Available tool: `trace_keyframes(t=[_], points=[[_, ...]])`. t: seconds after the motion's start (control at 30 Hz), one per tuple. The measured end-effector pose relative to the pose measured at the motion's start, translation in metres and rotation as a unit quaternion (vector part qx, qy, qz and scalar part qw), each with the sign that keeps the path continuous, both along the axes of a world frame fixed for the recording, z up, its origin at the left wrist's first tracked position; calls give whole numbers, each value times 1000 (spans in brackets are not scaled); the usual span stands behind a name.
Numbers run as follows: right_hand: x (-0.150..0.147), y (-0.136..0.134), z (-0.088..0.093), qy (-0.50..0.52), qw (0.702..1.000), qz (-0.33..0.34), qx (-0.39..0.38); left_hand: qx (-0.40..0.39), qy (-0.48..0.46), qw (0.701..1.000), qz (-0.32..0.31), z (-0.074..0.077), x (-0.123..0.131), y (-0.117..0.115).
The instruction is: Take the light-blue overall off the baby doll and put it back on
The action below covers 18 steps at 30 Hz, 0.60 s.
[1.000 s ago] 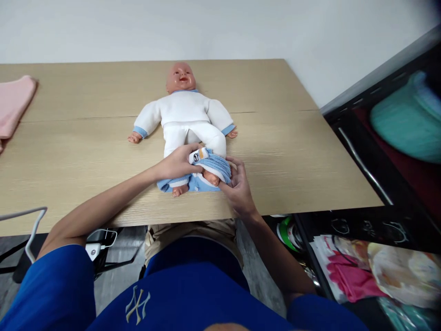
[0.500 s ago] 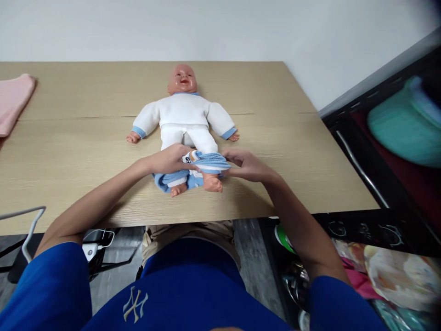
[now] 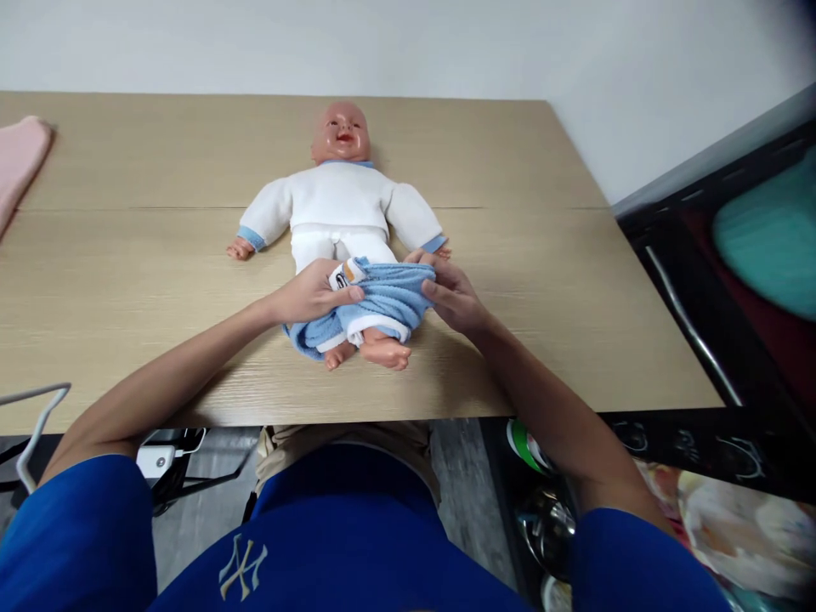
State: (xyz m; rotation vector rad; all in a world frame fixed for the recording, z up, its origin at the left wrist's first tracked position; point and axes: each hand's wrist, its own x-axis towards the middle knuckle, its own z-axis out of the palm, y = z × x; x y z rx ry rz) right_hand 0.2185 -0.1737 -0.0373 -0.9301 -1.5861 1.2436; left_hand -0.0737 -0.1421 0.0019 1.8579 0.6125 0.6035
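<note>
A baby doll (image 3: 341,200) in a white top and white trousers lies face up on the wooden table (image 3: 127,255), head away from me. Light blue knitted trousers (image 3: 382,302) are bunched around its lower legs, and both bare feet stick out below. My left hand (image 3: 315,293) pinches the left side of the blue waistband, beside a white label. On the right side of the same waistband my right hand (image 3: 450,293) is closed, next to the doll's hand.
A pink cloth (image 3: 19,157) lies at the table's far left edge. A white wire hanger (image 3: 35,421) pokes in at lower left. To the right stands a dark shelf (image 3: 714,289) with a teal item (image 3: 771,238) and coloured things below.
Both hands have drawn the blue trousers further up the doll's legs, and both feet now show below them. My right hand shifted from the foot up to the waistband.
</note>
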Motion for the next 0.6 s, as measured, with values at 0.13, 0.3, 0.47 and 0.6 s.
trace_keyframes(t=[0.13, 0.3, 0.47, 0.6], points=[[-15, -1, -8, 41, 992, -94, -76, 21, 12, 998, 56, 4, 5, -8], [-19, 5, -14, 61, 991, -28, -117, 64, 32, 988, 137, 9, 8, -8], [-14, 9, -15, 52, 988, -8, -142, 105, 109, 982, 115, 30, -4, -7], [-11, 14, -14, 71, 990, -24, -122, 146, 237, 957, 79, 54, -36, -4]])
